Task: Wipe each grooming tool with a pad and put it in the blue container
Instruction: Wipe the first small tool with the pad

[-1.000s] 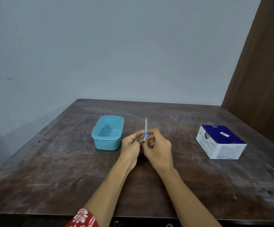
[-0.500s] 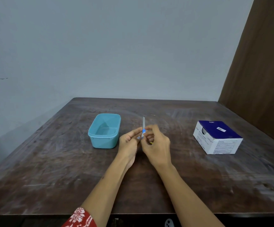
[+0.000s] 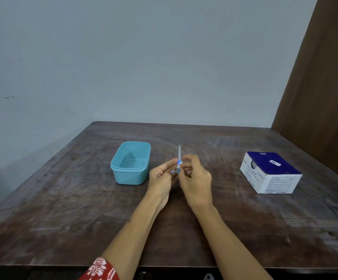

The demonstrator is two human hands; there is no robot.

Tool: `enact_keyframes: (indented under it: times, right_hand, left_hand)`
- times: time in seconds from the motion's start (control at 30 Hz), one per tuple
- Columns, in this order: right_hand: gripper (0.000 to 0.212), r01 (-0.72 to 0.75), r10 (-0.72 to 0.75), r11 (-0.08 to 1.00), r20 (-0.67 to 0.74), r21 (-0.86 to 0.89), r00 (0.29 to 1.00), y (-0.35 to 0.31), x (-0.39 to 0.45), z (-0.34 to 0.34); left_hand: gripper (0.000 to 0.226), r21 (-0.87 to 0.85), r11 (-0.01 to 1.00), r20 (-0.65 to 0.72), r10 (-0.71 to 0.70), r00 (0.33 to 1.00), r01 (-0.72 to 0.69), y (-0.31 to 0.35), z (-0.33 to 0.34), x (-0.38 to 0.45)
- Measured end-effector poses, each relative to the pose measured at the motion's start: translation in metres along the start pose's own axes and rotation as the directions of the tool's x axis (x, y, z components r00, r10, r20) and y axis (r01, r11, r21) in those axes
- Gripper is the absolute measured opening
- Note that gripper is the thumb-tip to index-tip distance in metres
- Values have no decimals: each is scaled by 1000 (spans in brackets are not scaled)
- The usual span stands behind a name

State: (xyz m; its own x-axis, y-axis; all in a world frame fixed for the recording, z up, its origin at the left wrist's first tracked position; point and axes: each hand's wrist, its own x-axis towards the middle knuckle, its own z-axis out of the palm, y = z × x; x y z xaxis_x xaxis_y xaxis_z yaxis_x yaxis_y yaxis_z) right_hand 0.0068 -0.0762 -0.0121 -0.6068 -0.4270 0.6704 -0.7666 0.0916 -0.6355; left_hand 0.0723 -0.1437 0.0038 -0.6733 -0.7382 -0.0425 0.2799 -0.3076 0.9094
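A thin grey grooming tool (image 3: 179, 151) stands almost upright over the middle of the table, its tip pointing away from me. My right hand (image 3: 196, 182) grips its lower end, where a bit of yellow handle (image 3: 188, 176) shows under the fingers. My left hand (image 3: 161, 175) pinches a small blue-and-white pad (image 3: 179, 163) against the tool's shaft. The light blue container (image 3: 130, 177) sits open just left of my left hand, with nothing visible inside.
A white and dark blue cardboard box (image 3: 271, 174) lies at the right of the dark wooden table (image 3: 63, 209). A grey wall stands behind the table, and a brown panel (image 3: 321, 98) rises at the far right.
Both hands stay together on the tool at the same spot. The fingers shift slightly along the shaft, and the view has drifted a little.
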Motion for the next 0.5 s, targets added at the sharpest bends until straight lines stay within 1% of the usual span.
enact_keyframes:
  times: [0.07, 0.13, 0.23, 0.3, 0.37, 0.43, 0.5]
  right_hand:
    - [31, -44, 45, 999, -36, 32, 998, 0, 1, 0]
    - [32, -16, 17, 1000, -29, 27, 999, -1, 1, -1]
    - [38, 24, -24, 1000, 36, 8, 999, -4, -2, -2]
    - [40, 26, -27, 1000, 80, 17, 996, -4, -3, -2]
    - [38, 9, -13, 999, 94, 49, 995, -5, -4, -3]
    - [35, -55, 51, 991, 36, 120, 998, -6, -4, -4]
    - [34, -121, 136, 973, -65, 196, 989, -7, -2, -5]
  left_hand:
    - [31, 11, 1000, 22, -4, 1000, 3, 0, 1, -1]
    - [29, -3, 1000, 16, -6, 1000, 6, 0, 2, -2]
    - [27, -13, 1000, -18, -10, 1000, 10, 2, 0, 0]
    - [25, -19, 1000, -34, 0, 999, -1, 1, -1, 1]
    - [21, -31, 999, -53, 9, 999, -11, 0, -1, 1]
    - [20, -52, 998, -62, 15, 998, -18, 0, -2, 1]
    - [22, -64, 997, -55, 28, 998, -32, 0, -3, 2]
